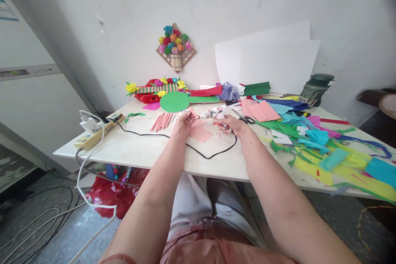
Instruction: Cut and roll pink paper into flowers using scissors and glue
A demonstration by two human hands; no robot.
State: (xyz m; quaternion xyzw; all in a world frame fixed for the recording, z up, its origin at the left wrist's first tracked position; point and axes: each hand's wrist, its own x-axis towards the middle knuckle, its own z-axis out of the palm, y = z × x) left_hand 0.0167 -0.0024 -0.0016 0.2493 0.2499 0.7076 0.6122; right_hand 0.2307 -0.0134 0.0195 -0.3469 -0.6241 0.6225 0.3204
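My right hand [232, 124] is closed around a glue gun [228, 127] with a red switch, its black cord trailing across the table. My left hand [185, 123] pinches a small pink paper piece [193, 112] close to a metal tip; the fingers partly hide it. Beneath and between both hands lies a pink paper sheet [201, 132]. Several rolled pink paper sticks [162, 121] rest left of my left hand. Black-handled scissors [247, 119] lie just beyond my right wrist.
A green paddle-shaped piece [175, 102] lies behind the hands. Coloured paper scraps [312, 140] cover the table's right side, with a dark bottle [315, 89] behind. A power strip [99, 131] sits at the left edge. A flower basket ornament [175, 47] hangs on the wall.
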